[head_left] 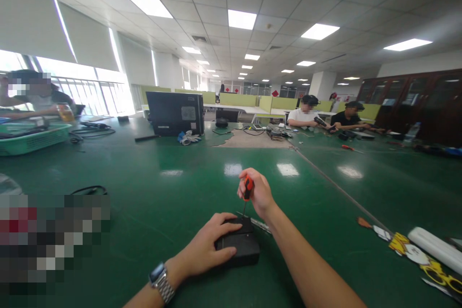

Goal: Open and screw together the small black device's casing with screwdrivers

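In front of me a black box (246,251) lies on the green table. My left hand (211,239) rests over its left side, with fingers spread across the top and the thumb along the nearer part, holding it. A screwdriver (248,187) with an orange and black handle is gripped in my right hand (260,193). It stands nearly upright, its thin shaft pointing down at the far end of the box. Whether the tip sits in a screw is too small to tell. A thin metal rod (260,225) lies just beyond the box, partly hidden by my right forearm.
A black computer case (175,113) stands farther back, with gloves (188,138) beside it. At left are a green basket (36,140) and a cable (92,130). Yellow-handled scissors (438,274) and a white bar-shaped object (436,245) lie at right. Several people sit around the table.
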